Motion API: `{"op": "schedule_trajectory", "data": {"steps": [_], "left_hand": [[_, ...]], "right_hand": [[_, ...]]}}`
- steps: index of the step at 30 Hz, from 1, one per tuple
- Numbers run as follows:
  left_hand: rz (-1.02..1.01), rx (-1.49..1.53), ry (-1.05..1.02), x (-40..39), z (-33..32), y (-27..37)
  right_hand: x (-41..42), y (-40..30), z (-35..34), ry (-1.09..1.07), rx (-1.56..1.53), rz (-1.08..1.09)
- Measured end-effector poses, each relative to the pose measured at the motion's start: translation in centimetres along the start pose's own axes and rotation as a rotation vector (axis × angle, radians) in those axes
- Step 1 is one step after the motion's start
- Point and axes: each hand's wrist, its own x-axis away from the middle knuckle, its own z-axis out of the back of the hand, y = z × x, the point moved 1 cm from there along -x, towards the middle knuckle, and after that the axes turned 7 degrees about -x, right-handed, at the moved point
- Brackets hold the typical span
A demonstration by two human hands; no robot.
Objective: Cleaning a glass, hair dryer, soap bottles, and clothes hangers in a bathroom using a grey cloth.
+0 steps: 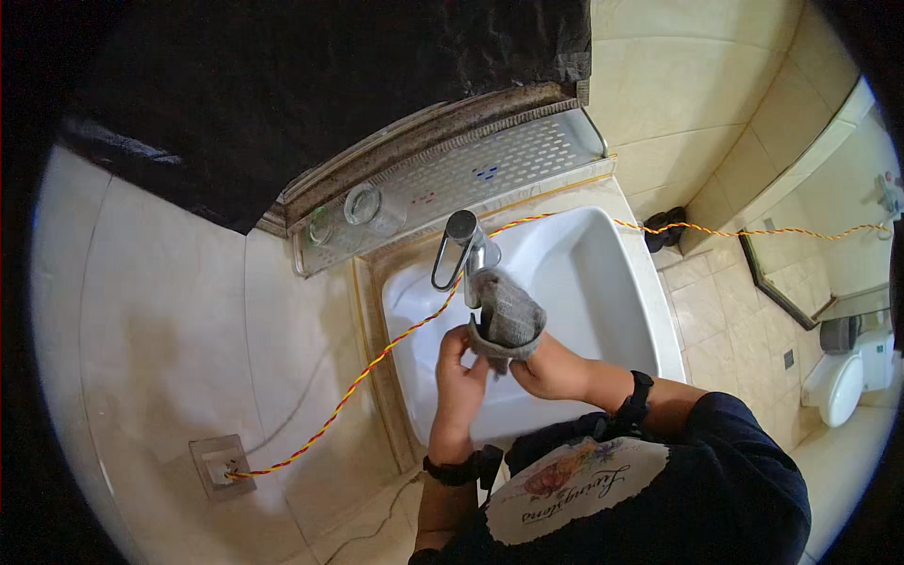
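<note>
Between both hands a grey knitted fabric piece (510, 311), perhaps a sock, is held up over a white washbasin (586, 282). My left hand (459, 374) grips its lower left edge with the thumb and fingers. On the other side my right hand (554, 364) holds its lower right edge, some of the fingers hidden behind the cloth. The fabric's upper end covers part of the spout of a chrome tap (466, 247). Whether water runs cannot be told.
A twisted red and yellow cord (360, 378) runs from a wall socket (222, 467) past the tap to the far right. A glass jar (367, 206) stands on a perforated shelf (522, 155) behind the basin. A toilet (840, 388) is at the right.
</note>
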Motion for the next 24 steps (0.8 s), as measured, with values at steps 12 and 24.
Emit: {"op": "schedule_trajectory", "data": {"steps": [12,24], "left_hand": [[0.071,0.044,0.358,-3.6,0.7,0.3],[0.060,-0.067,0.209,-1.9,-0.2,1.7]], "right_hand": [[-8.4,7.5,-1.5,0.576,-0.948,-0.771],[-6.7,10.6,-4.4,0.644,-0.481,-0.475]]}}
